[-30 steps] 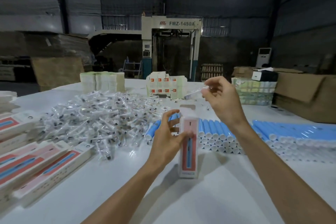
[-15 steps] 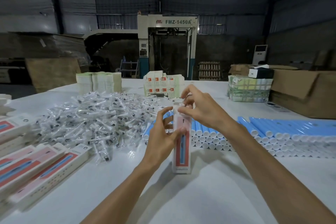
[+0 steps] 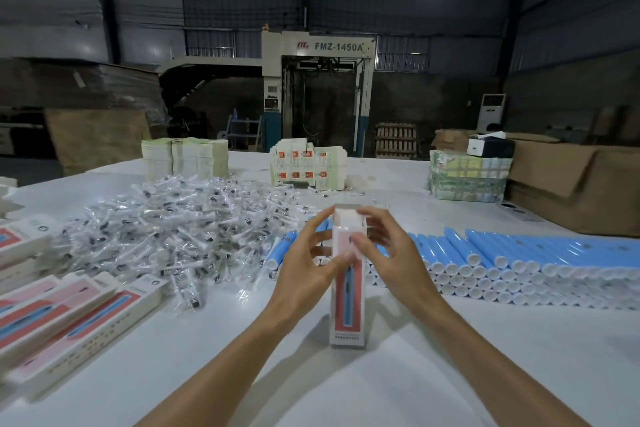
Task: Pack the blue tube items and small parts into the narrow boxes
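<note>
A narrow white box (image 3: 347,302) with a red and blue print stands upright on the white table (image 3: 450,357), its top flap raised. My left hand (image 3: 308,265) grips its upper left side, thumb across the front. My right hand (image 3: 388,253) holds the upper right side, fingers at the open top. Behind the box lie rows of blue tubes (image 3: 519,253) with white caps. A heap of small parts in clear wrappers (image 3: 180,229) spreads to the left.
Several packed narrow boxes (image 3: 69,315) lie at the left edge. Stacks of flat cartons (image 3: 308,163), pale card stacks (image 3: 185,158) and a wrapped bundle (image 3: 467,177) stand at the far side. Brown cardboard boxes (image 3: 571,184) sit at the right.
My right hand came down from above, where it held a small wrapped part, to the top of the box. It now rests at the box's open end. The left hand kept its grip.
</note>
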### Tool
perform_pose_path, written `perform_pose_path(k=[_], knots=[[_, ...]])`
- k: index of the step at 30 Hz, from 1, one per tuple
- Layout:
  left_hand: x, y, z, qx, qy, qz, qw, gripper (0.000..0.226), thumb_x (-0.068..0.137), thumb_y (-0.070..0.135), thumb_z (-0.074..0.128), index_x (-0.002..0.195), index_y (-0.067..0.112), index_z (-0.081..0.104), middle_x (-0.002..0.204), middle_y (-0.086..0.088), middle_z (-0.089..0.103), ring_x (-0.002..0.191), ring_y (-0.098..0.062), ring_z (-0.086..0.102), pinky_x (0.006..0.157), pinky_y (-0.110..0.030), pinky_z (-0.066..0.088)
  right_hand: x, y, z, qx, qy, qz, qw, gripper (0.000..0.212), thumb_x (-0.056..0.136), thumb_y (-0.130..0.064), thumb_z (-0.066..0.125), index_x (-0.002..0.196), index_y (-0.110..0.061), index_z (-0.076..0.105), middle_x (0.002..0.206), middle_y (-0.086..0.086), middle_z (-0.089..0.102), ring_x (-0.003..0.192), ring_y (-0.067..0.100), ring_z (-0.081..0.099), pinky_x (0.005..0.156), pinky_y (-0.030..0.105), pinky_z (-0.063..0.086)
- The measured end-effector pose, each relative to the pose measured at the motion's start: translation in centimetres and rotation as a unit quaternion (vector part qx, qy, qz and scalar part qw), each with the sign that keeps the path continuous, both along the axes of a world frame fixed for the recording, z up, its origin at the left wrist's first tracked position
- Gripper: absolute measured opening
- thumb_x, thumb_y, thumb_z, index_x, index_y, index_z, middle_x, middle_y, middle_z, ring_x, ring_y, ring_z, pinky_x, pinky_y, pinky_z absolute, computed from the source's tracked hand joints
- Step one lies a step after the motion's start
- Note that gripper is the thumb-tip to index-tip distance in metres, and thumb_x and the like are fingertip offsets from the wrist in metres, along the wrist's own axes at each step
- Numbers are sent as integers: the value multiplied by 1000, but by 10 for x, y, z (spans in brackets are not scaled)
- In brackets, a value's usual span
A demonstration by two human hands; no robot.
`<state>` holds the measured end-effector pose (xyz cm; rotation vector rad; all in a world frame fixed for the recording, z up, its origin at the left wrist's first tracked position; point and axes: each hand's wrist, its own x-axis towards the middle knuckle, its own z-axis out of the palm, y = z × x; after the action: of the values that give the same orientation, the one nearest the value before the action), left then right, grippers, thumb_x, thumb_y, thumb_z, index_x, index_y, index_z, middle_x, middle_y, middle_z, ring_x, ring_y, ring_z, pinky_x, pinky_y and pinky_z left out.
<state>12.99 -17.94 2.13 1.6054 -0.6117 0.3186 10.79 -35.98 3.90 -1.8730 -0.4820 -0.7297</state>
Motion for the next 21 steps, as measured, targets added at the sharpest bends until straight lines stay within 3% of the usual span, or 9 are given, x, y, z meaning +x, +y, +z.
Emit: perform_pose_path(k=[2,7,10,14,18,21], knots=[[0,-6,3,-6,19,-14,1000,67,94,34,83,146,60,49,120,29,72,110,-3,70,79,-16,58,0,-2,-4,31,6,12,999,28,103,-21,67,128,-33,67,118,-13,71,108,12,71,90,20,55],[6,-10,13,31,37,-57,997,57,97,36,79,146,56,56,136,10,68,114,-20,72,91,-34,63,-1,-10,-7,84,42,30,995,18,107,-19,59,113,-27,74,111,-4,71,103,15,72,87,24,56],[2,-10,6,39,24,-62,997,44,97,40,77,139,46,66,127,12,74,107,-17,73,92,-34,61,0,-14,-7,80,69,28,994,16,107,-18,60,109,-20,75,106,1,72,97,19,73,86,29,58],[1,-8,0,45,25,-70,996,27,101,33,72,129,32,72,120,11,77,102,-14,74,93,-30,60,-1,-14,-4,68,122,37,990,13,105,-22,63,103,-21,77,102,-5,75,96,12,72,85,23,54],[-2,-6,1,48,27,-66,996,26,102,27,71,128,25,71,119,9,76,103,-18,72,90,-24,55,-3,-16,-1,79,168,57,981,16,105,-25,64,104,-15,76,100,3,77,97,22,74,97,44,55],[-5,-5,3,52,8,-73,996,30,104,28,69,135,28,68,125,14,74,108,-11,71,94,-24,55,-7,-18,4,80,144,66,984,16,104,-31,65,113,-21,75,108,3,77,105,24,74,99,45,56]])
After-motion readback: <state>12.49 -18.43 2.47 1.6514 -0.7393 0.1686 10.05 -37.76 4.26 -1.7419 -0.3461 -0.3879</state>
